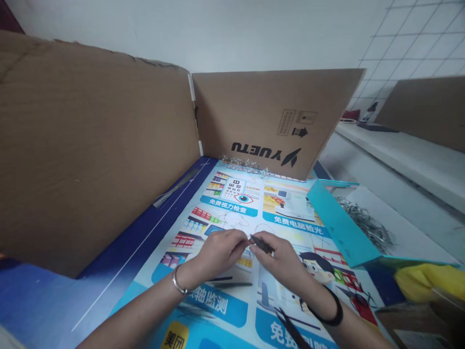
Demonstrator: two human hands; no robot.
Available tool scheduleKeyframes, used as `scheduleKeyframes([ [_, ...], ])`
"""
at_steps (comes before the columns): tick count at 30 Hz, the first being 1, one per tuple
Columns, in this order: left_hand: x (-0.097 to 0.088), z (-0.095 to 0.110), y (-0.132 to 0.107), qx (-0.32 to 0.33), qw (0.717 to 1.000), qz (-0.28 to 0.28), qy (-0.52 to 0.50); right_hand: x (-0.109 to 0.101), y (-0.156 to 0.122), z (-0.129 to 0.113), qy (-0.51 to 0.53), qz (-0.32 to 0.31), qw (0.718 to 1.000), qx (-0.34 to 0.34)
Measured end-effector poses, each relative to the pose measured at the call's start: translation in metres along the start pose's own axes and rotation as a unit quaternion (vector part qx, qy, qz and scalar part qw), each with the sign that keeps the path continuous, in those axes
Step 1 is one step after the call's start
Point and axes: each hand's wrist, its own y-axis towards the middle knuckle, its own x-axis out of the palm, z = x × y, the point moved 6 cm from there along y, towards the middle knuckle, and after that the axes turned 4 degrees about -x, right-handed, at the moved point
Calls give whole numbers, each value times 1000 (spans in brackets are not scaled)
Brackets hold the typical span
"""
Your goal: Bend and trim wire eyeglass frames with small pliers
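My left hand point(225, 249), with a silver bangle on its wrist, is closed in a pinch over the printed poster. What its fingertips hold is too small to make out. Close beside it, almost fingertip to fingertip, my right hand point(281, 259) grips a small dark pointed tool point(262, 244) whose tip points at the left fingers. Its exact kind is partly hidden by the fingers. A black band circles the right wrist. Below the right hand, a black two-pronged tool point(290, 329) lies on the poster point(203, 334), cut off by the bottom edge.
Cardboard panels stand upright at the left point(98, 145) and back point(236, 106). Clear, tangled bits point(243, 162) lie along the back panel's foot. A turquoise box point(339, 223) at right holds a heap of thin silvery wire-like pieces point(366, 225). Near it are yellow cloth-like material point(428, 286) and red-and-black items point(361, 305).
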Motion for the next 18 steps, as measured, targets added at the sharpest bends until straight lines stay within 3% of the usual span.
scheduleKeyframes([
  [5,-19,5,32,-23,995,-80,-51,-15,16,-6,33,17,999,-6],
  [10,-28,12,57,7,986,-142,-87,-33,26,-7,16,38,999,-21],
  [18,-23,3,70,34,986,-132,-92,-34,33,6,75,32,997,-4],
])
